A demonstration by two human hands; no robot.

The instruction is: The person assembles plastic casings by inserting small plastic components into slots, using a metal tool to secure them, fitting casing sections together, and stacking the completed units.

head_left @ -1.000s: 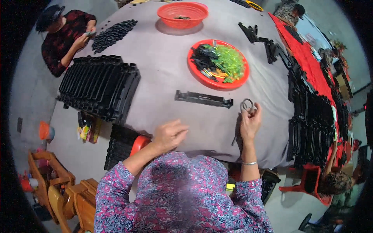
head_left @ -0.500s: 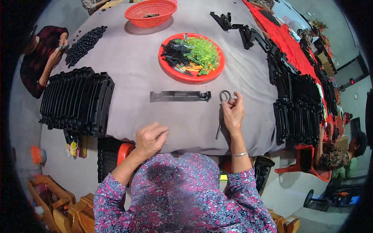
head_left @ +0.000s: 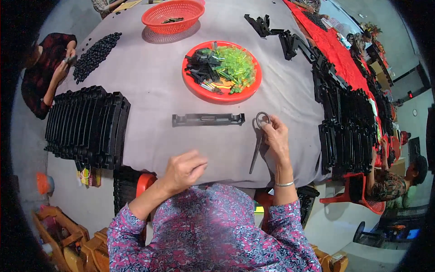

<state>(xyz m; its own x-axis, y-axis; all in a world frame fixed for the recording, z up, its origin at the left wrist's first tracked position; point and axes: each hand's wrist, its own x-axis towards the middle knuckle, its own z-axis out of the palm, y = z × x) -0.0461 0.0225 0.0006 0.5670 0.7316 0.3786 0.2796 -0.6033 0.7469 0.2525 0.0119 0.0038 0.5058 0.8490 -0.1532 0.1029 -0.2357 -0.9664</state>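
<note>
lone black bar [head_left: 208,122]: 1 | ring-ended tool [head_left: 257,152]: 1 | red tray [head_left: 222,98]: 1 | red basket [head_left: 181,27]: 1

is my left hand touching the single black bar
Apart: the head view plainly shows grey cloth between the left hand and the single black bar.

No text, label, brand, number or sign can be read. A few surfaces may carry some, all too small or blurred to make out. Below and well to the left of the left hand [head_left: 185,170], a box [head_left: 94,177] shows patches of yellow and other colours. Far to the right of the right hand [head_left: 276,136], slightly higher, the wall bears what looks like a clock [head_left: 414,112], its face a pale dot. Above that glows a small red light [head_left: 410,94]. Lower on that side, well below the right hand's level, is a blue-lit patch [head_left: 413,234], perhaps a screen.
</note>
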